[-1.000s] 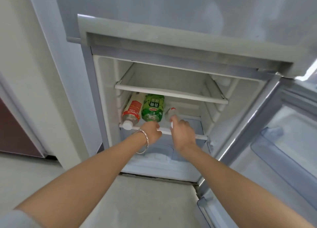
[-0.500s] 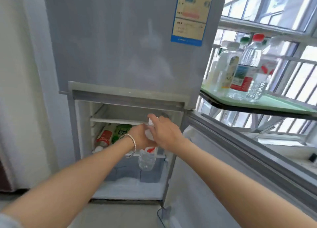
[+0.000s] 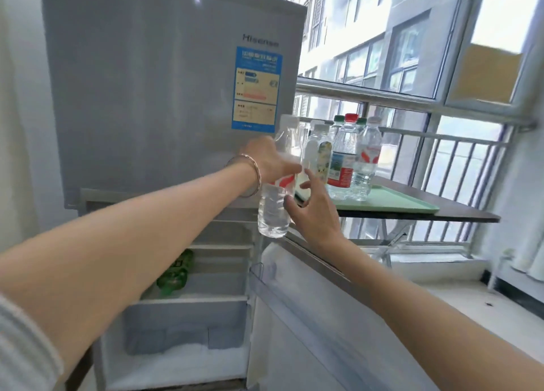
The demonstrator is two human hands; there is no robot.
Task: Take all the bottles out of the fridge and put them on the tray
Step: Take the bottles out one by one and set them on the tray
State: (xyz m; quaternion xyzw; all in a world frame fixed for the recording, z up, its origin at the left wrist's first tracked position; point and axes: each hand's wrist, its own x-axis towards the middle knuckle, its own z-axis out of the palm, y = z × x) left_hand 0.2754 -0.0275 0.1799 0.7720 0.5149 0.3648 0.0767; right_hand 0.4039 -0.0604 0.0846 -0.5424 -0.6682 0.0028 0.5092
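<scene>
A: Head view: what is the left hand [image 3: 269,161] doing?

B: It is gripping a clear plastic water bottle with a red-and-white label [image 3: 275,202], upright, just short of the pale green tray's [image 3: 412,203] left edge; the right hand [image 3: 312,211] is hovering open-fingered beside it.

A: Progress?

B: Several clear bottles [image 3: 344,161] are standing at the tray's left end. A green bottle [image 3: 175,274] is lying on the grey fridge's [image 3: 153,96] shelf, so work is remaining.

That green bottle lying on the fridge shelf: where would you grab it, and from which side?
Probably around its body near the front end, reaching straight in through the open front. The green bottle lies on its side on the shelf, lengthwise into the fridge, with the left arm hiding part of it.
</scene>
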